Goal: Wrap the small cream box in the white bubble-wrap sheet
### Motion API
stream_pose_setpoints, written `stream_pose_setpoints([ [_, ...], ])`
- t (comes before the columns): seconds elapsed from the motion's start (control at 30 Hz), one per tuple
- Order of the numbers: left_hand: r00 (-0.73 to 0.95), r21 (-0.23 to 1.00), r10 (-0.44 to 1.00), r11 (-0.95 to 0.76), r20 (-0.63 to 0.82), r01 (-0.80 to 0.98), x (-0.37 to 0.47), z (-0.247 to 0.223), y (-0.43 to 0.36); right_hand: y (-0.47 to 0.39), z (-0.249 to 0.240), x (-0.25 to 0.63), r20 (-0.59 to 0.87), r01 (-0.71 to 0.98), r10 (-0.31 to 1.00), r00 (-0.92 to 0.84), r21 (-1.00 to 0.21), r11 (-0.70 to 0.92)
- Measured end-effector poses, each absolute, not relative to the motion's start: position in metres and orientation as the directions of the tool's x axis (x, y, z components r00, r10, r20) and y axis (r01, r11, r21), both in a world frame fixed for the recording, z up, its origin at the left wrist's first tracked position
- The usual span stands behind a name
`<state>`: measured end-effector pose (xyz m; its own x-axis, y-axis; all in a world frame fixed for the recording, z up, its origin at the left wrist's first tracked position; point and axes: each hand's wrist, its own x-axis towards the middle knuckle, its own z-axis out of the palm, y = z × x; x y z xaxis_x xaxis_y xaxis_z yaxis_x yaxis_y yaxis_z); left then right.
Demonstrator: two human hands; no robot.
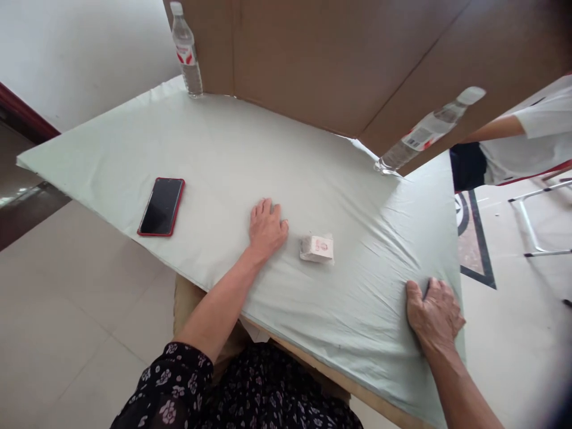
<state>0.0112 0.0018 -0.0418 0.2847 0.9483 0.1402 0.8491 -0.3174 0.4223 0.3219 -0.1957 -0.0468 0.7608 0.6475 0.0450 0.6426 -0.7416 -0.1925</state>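
My left hand point(268, 227) rests palm down on the pale green tablecloth point(214, 149), its fingers slightly apart and nothing in them. Just to its right, not touched, is a small whitish block-shaped packet point(318, 248) with faint red print, seemingly in clear wrapping. Near the right edge of the table lies my right hand point(435, 313), also palm down, thumb apart from the fingers and no object visible in it. A phone point(161, 207) in a red case lies dark screen up, left of my left hand.
A large brown cardboard panel point(304, 65) stands along the far side. One clear water bottle point(186, 53) is upright at its left; another bottle point(424, 134) stands at its right. Beyond the right edge are a person in a white sleeve point(547, 110) and a metal stool frame point(529, 226).
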Motion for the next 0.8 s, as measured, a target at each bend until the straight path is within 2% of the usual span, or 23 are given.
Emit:
stream_pose_setpoints([
  [0.3, 0.302, 0.414, 0.942, -0.335, 0.144, 0.846, 0.010, -0.042, 0.001, -0.194, -0.047, 0.323, 0.047, 0.598, 0.602, 0.797, -0.203, -0.776],
  [0.6, 0.267, 0.371, 0.942, -0.326, 0.202, 0.869, 0.009, -0.045, 0.003, -0.207, -0.051, 0.338, 0.126, 0.579, 0.587, 0.800, -0.418, -0.700],
  [0.8, 0.259, 0.324, 0.943, -0.317, 0.210, 0.891, 0.009, -0.043, 0.006, -0.213, -0.056, 0.338, 0.201, 0.539, 0.546, 0.813, -0.615, -0.575],
])
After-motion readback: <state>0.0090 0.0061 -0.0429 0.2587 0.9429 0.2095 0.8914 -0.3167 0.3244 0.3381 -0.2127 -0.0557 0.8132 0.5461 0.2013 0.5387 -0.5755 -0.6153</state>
